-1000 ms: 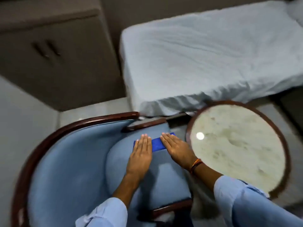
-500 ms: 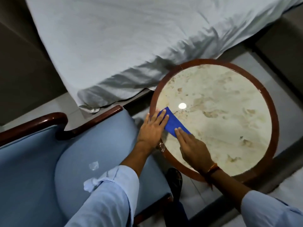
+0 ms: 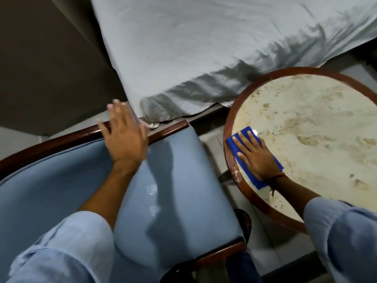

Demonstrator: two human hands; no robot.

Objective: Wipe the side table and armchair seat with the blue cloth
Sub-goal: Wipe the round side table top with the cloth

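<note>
The blue cloth (image 3: 234, 145) lies flat on the left part of the round side table (image 3: 318, 127), whose pale marble top has a dark wooden rim. My right hand (image 3: 255, 156) presses flat on the cloth with fingers spread. My left hand (image 3: 124, 135) hovers open and blurred over the armchair's wooden arm rail, holding nothing. The armchair seat (image 3: 173, 190), padded in light blue, sits between my arms and carries a few small pale marks.
A bed with a wrinkled white sheet (image 3: 204, 48) fills the top, its corner hanging close to the chair and table. A dark cabinet (image 3: 51, 68) stands at the upper left. A dark shoe (image 3: 244, 221) shows on the floor between chair and table.
My left hand has let go of the cloth and swung left over the armchair arm. My right hand now lies flat on the cloth alone on the table.
</note>
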